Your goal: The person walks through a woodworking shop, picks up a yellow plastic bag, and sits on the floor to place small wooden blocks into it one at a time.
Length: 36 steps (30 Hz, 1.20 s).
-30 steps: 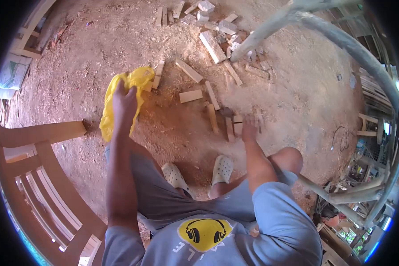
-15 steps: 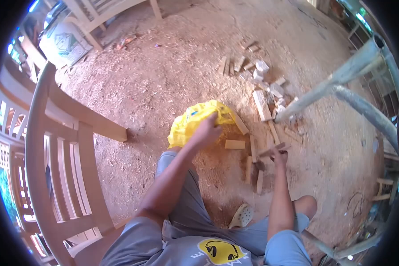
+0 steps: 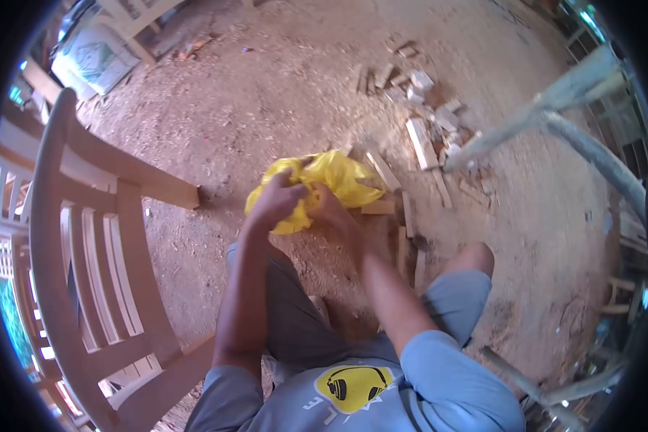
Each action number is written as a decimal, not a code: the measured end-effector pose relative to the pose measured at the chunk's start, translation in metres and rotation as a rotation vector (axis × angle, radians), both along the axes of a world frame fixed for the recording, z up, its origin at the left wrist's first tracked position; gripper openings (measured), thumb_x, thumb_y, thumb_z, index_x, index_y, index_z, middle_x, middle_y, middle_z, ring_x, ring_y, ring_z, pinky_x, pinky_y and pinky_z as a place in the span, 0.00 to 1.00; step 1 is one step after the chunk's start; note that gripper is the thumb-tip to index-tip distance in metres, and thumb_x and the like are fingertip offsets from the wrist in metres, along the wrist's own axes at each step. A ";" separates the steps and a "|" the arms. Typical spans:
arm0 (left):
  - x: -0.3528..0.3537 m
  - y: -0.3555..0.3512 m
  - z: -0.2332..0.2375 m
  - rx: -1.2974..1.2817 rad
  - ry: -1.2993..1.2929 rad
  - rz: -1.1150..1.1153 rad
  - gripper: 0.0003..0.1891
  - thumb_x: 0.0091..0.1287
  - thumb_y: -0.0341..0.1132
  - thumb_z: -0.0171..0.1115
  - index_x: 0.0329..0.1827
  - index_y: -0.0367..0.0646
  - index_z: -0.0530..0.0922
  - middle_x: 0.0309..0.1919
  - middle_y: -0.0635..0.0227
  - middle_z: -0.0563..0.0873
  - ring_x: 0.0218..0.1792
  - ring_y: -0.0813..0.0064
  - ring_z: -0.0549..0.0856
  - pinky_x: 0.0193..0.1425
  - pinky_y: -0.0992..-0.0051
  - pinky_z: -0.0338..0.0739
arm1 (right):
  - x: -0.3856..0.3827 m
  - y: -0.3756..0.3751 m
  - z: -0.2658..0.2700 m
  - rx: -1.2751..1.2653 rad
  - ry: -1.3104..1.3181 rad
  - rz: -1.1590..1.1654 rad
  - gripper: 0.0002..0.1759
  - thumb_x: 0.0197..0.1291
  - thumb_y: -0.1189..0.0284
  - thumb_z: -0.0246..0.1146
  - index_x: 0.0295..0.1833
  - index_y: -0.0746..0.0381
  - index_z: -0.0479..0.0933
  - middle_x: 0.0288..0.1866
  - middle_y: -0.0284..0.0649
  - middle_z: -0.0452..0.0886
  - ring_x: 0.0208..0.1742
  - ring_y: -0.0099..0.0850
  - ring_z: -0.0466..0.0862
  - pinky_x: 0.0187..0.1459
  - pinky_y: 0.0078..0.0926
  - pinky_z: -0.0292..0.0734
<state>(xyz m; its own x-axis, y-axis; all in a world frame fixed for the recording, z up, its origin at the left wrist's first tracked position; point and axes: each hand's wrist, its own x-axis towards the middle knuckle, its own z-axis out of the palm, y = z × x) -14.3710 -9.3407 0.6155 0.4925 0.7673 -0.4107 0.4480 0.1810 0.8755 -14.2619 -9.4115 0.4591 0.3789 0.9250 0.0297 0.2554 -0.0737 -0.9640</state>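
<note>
While the person crouches over the sawdust-strewn dirt floor (image 3: 266,108), the left hand (image 3: 276,199) is closed around the near left edge of one crumpled yellow plastic bag (image 3: 336,175), bunching the film in its curled fingers. The right hand (image 3: 330,209) presses against the bag's near side just beside the left, its fingers curled into the folds. Whether it grips the plastic or something inside cannot be told. The bag lies on the ground in the middle of the scene, just beyond both hands.

Touching the bag's right edge are two short pale wooden offcuts: one slanted strip (image 3: 382,170) at its far right corner and one flat block (image 3: 379,207) at its near right corner. Three more slim wooden sticks (image 3: 402,251) lie end-on just right of the right forearm, so five pieces are near the bag. Farther off to the right sits a loose pile of wooden scraps (image 3: 419,108), with one long plank piece (image 3: 421,142) the largest. The smaller bits there are too jumbled to count.

Two grey metal pipes (image 3: 525,119) meet at the right, their foot beside that pile. One slatted wooden chair (image 3: 86,237) fills the near left, and one white printed sack (image 3: 97,57) lies at the far left.
</note>
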 end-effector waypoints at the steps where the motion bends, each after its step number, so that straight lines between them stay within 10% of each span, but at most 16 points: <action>1: 0.001 -0.003 0.028 0.030 -0.050 -0.013 0.26 0.56 0.27 0.54 0.62 0.46 0.71 0.30 0.71 0.80 0.22 0.85 0.73 0.27 0.83 0.69 | 0.002 -0.008 0.012 0.079 -0.159 0.004 0.19 0.52 0.66 0.64 0.48 0.62 0.72 0.48 0.50 0.76 0.39 0.39 0.81 0.39 0.35 0.76; 4: -0.003 0.004 0.028 0.047 0.208 0.004 0.23 0.57 0.30 0.53 0.58 0.41 0.74 0.27 0.68 0.82 0.26 0.82 0.78 0.32 0.78 0.73 | 0.044 -0.047 0.050 -0.326 -0.053 -0.232 0.16 0.51 0.69 0.64 0.44 0.64 0.72 0.47 0.52 0.76 0.44 0.45 0.79 0.45 0.36 0.74; 8: 0.006 0.013 -0.010 0.286 0.206 -0.056 0.21 0.57 0.30 0.52 0.55 0.39 0.76 0.20 0.72 0.76 0.21 0.86 0.73 0.25 0.80 0.68 | 0.100 -0.127 -0.003 -0.669 -0.674 -0.770 0.26 0.46 0.65 0.66 0.49 0.66 0.70 0.45 0.51 0.74 0.50 0.47 0.74 0.53 0.40 0.69; 11: 0.021 0.011 0.007 0.239 0.050 0.042 0.20 0.57 0.30 0.52 0.53 0.38 0.77 0.18 0.75 0.72 0.19 0.87 0.69 0.25 0.81 0.66 | 0.104 -0.159 -0.016 -1.009 -0.534 -0.675 0.32 0.43 0.62 0.68 0.53 0.65 0.67 0.51 0.52 0.71 0.55 0.49 0.71 0.54 0.44 0.68; 18: 0.017 0.005 0.023 0.111 -0.543 -0.059 0.19 0.56 0.25 0.48 0.50 0.32 0.78 0.17 0.83 0.66 0.16 0.93 0.60 0.19 0.86 0.53 | 0.106 -0.179 -0.067 -0.908 -0.625 -0.553 0.39 0.39 0.61 0.71 0.57 0.65 0.65 0.55 0.48 0.69 0.57 0.47 0.69 0.54 0.43 0.68; 26: 0.009 0.017 0.003 0.178 -0.087 0.000 0.21 0.56 0.26 0.49 0.54 0.33 0.75 0.27 0.74 0.78 0.26 0.85 0.74 0.31 0.82 0.69 | 0.124 -0.154 -0.049 -0.640 -0.263 -0.573 0.30 0.39 0.66 0.68 0.52 0.63 0.71 0.49 0.48 0.77 0.50 0.45 0.77 0.53 0.38 0.72; 31: 0.006 0.011 0.027 0.136 -0.018 -0.088 0.23 0.55 0.26 0.49 0.57 0.34 0.74 0.29 0.72 0.79 0.28 0.82 0.75 0.35 0.80 0.71 | 0.107 -0.091 0.088 -0.371 -0.211 0.181 0.27 0.40 0.68 0.69 0.50 0.64 0.74 0.39 0.43 0.78 0.41 0.33 0.79 0.44 0.31 0.75; 36: 0.000 0.005 0.038 -0.082 -0.101 -0.273 0.24 0.55 0.25 0.48 0.58 0.35 0.72 0.23 0.76 0.75 0.21 0.87 0.69 0.25 0.84 0.65 | 0.056 0.016 0.101 -0.720 -0.577 0.624 0.12 0.51 0.69 0.58 0.41 0.63 0.75 0.40 0.46 0.78 0.40 0.35 0.79 0.40 0.32 0.76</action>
